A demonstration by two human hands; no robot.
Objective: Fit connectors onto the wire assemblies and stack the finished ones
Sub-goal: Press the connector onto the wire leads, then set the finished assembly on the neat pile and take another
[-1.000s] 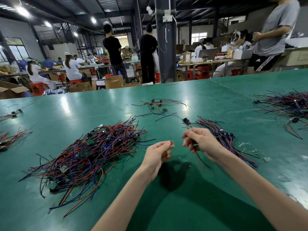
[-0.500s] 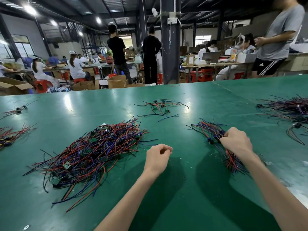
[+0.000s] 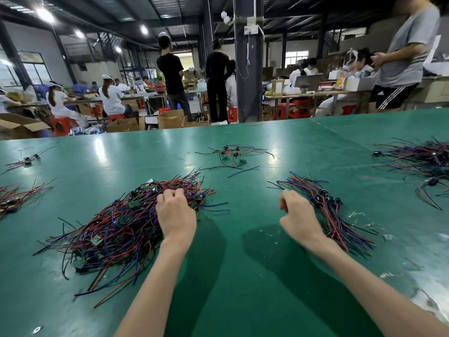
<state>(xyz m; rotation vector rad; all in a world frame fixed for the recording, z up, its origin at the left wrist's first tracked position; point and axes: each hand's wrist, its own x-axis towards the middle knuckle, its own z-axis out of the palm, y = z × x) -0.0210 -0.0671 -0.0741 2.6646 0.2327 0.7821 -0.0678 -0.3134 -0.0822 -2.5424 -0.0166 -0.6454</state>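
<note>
On the glossy green table (image 3: 243,283), the left hand (image 3: 176,215) rested on the right-hand edge of a big loose heap of red, blue and black wire assemblies with small green circuit boards (image 3: 114,229). Its fingers (image 3: 170,194) were curled down into the wires; I could not tell whether they pinched one. The right hand (image 3: 300,216) lay knuckles-up just beside the neater stack of red, blue and black wire assemblies with dark connectors (image 3: 328,207). Its fingers (image 3: 283,200) were loosely curled with nothing seen in them. The stack ran from behind that hand toward the near right, wire ends fanning out past the wrist.

Further back, between the two hands, sat a small scatter of wires with black connectors (image 3: 233,154). A dark tangled wire pile (image 3: 422,159) lay at the right edge of the table, and a red wire bundle (image 3: 17,198) at the left edge. Beyond the table, people in white sat at other benches and several stood.
</note>
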